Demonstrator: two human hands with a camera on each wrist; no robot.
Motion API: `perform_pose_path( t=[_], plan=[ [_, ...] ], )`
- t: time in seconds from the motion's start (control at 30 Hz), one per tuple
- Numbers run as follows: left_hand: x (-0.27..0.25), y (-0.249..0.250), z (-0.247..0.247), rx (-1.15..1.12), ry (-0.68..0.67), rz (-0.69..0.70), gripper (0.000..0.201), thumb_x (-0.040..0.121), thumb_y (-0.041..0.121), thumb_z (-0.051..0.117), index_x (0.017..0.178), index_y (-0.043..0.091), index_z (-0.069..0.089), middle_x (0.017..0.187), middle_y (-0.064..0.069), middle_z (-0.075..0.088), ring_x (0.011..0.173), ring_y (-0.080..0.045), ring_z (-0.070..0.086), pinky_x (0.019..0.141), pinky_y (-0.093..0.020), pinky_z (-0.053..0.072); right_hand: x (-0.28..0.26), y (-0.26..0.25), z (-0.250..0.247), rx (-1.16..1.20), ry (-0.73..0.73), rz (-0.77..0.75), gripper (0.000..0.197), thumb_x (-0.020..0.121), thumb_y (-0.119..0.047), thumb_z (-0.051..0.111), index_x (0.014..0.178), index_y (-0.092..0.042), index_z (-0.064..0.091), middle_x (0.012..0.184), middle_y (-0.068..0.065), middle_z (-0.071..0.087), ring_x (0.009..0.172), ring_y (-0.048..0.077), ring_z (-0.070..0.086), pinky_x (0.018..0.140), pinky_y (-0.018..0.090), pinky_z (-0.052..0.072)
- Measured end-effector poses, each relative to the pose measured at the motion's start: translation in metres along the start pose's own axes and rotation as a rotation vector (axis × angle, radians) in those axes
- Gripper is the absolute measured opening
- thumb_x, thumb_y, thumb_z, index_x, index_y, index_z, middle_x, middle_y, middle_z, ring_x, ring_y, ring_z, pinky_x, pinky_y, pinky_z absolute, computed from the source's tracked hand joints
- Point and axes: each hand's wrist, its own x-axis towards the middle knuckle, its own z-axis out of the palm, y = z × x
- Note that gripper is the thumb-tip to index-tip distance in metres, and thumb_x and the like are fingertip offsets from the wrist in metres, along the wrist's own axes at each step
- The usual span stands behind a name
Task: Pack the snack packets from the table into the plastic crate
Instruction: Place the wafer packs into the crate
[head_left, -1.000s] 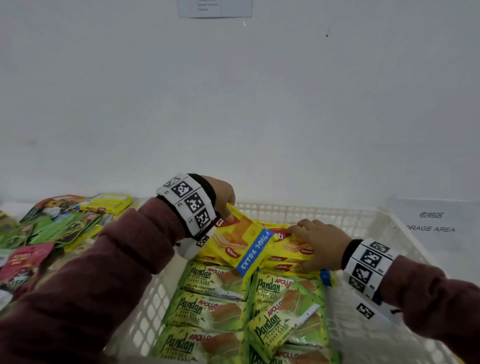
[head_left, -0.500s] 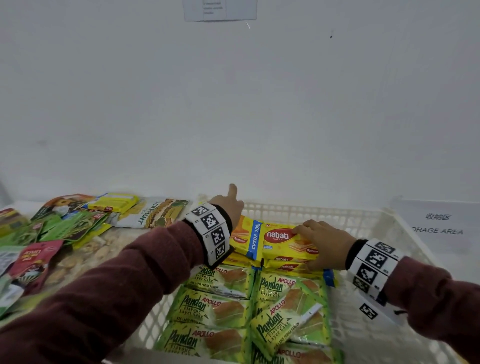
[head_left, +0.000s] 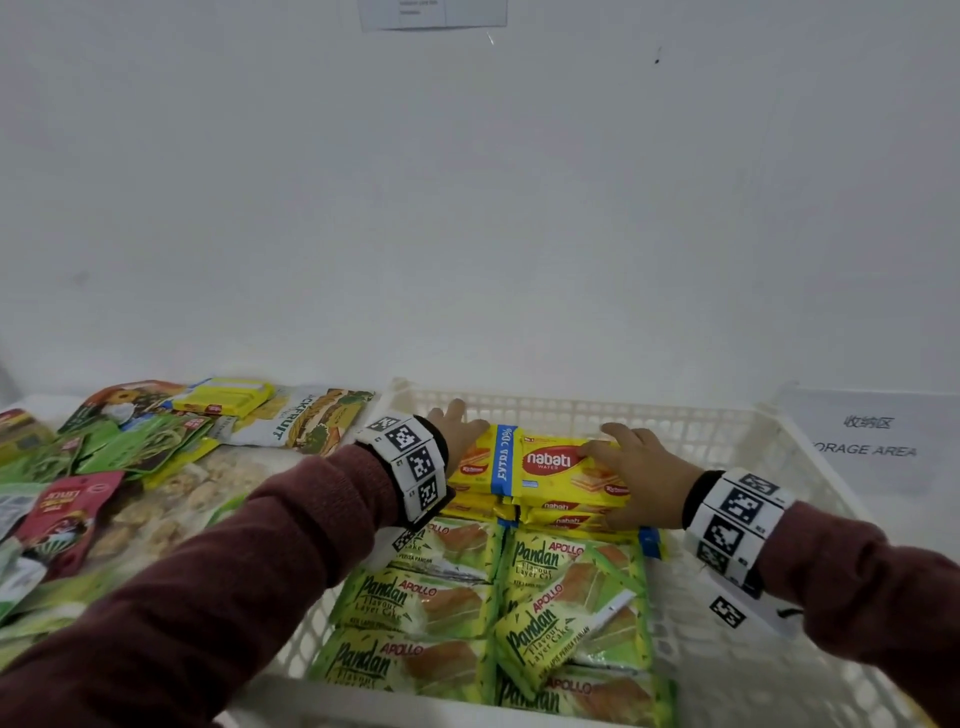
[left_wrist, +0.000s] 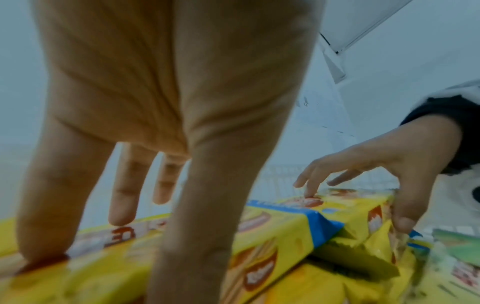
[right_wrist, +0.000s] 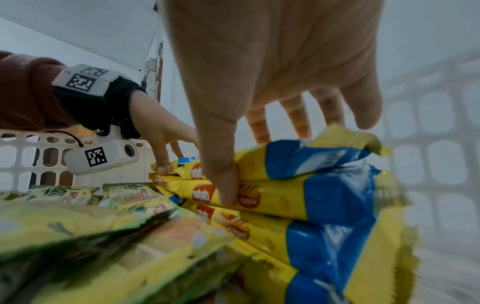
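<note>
A white plastic crate holds several green Pandan cake packets at the front and a stack of yellow nabati wafer packets at the back. My left hand rests on the left end of the top nabati packet, its fingers straight and pressing down. My right hand holds the right end of the stack. Its thumb is against the front of the packets and its fingers lie over the top one.
Many loose snack packets and a jackfruit bag lie on the table left of the crate. A white wall stands close behind. A storage-area sign is at the right. The crate's right side shows bare floor.
My left hand laid the tilted nabati packet flat on the stack, let go of it and now presses it with straight fingers. The right hand stayed on the stack's right end.
</note>
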Motion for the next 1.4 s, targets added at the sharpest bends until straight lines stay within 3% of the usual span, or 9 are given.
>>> perform_pose_path(
  t=[0.17, 0.37, 0.47, 0.63, 0.73, 0.83, 0.97, 1.13, 1.4],
  plan=[
    [0.0, 0.007, 0.004, 0.032, 0.035, 0.003, 0.073, 0.087, -0.002, 0.052, 0.147, 0.018, 0.016, 0.15, -0.014, 0.005, 0.131, -0.04, 0.027, 0.094, -0.039, 0.041, 0.001, -0.001, 0.003, 0.017, 0.014, -0.004, 0.081, 0.079, -0.039, 0.067, 0.143, -0.027, 0.021, 0.143, 0.007, 0.027, 0.129, 0.027, 0.031, 0.104, 0.037, 0.035],
    [0.001, 0.004, 0.006, 0.051, 0.007, 0.041, 0.081, 0.088, -0.002, 0.052, 0.15, 0.022, 0.005, 0.145, -0.016, 0.021, 0.129, -0.038, 0.032, 0.1, -0.043, 0.04, -0.006, -0.003, -0.006, -0.127, -0.021, -0.008, 0.089, 0.078, -0.046, 0.065, 0.146, -0.025, 0.012, 0.154, 0.009, 0.01, 0.14, 0.027, 0.017, 0.114, 0.039, 0.023],
    [0.002, 0.001, 0.008, 0.047, 0.001, 0.055, 0.089, 0.083, 0.003, 0.062, 0.149, 0.023, 0.004, 0.144, -0.015, 0.021, 0.129, -0.036, 0.032, 0.098, -0.043, 0.042, -0.017, -0.014, -0.031, -0.098, 0.044, -0.11, 0.079, 0.076, -0.033, 0.072, 0.14, -0.02, 0.028, 0.145, 0.006, 0.027, 0.13, 0.023, 0.031, 0.104, 0.033, 0.034],
    [0.005, -0.003, 0.01, 0.029, -0.016, 0.065, 0.103, 0.075, 0.019, 0.075, 0.149, 0.024, 0.005, 0.145, -0.012, 0.021, 0.13, -0.034, 0.032, 0.097, -0.042, 0.042, -0.037, -0.054, -0.022, 0.017, -0.335, -0.422, 0.069, 0.072, -0.014, 0.075, 0.134, -0.016, 0.044, 0.135, 0.001, 0.045, 0.12, 0.016, 0.044, 0.094, 0.019, 0.035],
    [0.006, -0.005, 0.012, 0.001, -0.003, 0.069, 0.101, 0.074, 0.02, 0.076, 0.148, 0.026, 0.007, 0.145, -0.01, 0.021, 0.13, -0.033, 0.032, 0.099, -0.043, 0.043, -0.034, -0.066, -0.002, -0.092, -0.421, -0.478, 0.07, 0.071, -0.015, 0.075, 0.134, -0.013, 0.044, 0.129, 0.007, 0.05, 0.112, 0.023, 0.051, 0.092, 0.035, 0.046],
    [0.006, -0.006, 0.013, -0.016, 0.002, 0.068, 0.098, 0.077, 0.015, 0.074, 0.148, 0.026, 0.008, 0.145, -0.011, 0.022, 0.13, -0.032, 0.032, 0.099, -0.042, 0.044, -0.031, -0.064, 0.004, -0.153, -0.372, -0.447, 0.064, 0.068, -0.021, 0.071, 0.127, -0.016, 0.048, 0.12, 0.005, 0.057, 0.107, 0.025, 0.053, 0.088, 0.037, 0.048],
    [0.008, -0.006, 0.015, -0.031, 0.016, 0.066, 0.098, 0.076, 0.014, 0.074, 0.148, 0.027, 0.009, 0.144, -0.01, 0.023, 0.13, -0.031, 0.032, 0.099, -0.042, 0.044, -0.029, -0.058, -0.002, 0.022, -0.285, -0.348, 0.05, 0.072, -0.019, 0.073, 0.116, -0.013, 0.05, 0.097, 0.001, 0.051, 0.087, 0.019, 0.049, 0.068, 0.026, 0.039],
    [0.008, -0.007, 0.016, -0.032, 0.024, 0.069, 0.098, 0.075, 0.015, 0.075, 0.148, 0.026, 0.01, 0.144, -0.01, 0.023, 0.13, -0.031, 0.033, 0.099, -0.042, 0.044, -0.027, -0.05, -0.004, 0.111, -0.138, -0.215, 0.036, 0.075, -0.018, 0.07, 0.102, -0.015, 0.045, 0.097, 0.001, 0.044, 0.083, 0.016, 0.041, 0.066, 0.026, 0.034],
    [0.01, -0.007, 0.017, -0.035, 0.022, 0.07, 0.098, 0.077, 0.013, 0.073, 0.148, 0.027, 0.008, 0.145, -0.01, 0.022, 0.13, -0.031, 0.032, 0.097, -0.042, 0.045, -0.03, -0.051, 0.006, 0.267, -0.414, -0.218, 0.048, 0.072, -0.027, 0.077, 0.101, -0.022, 0.039, 0.095, 0.003, 0.051, 0.079, 0.015, 0.046, 0.067, 0.029, 0.041]
  ],
)
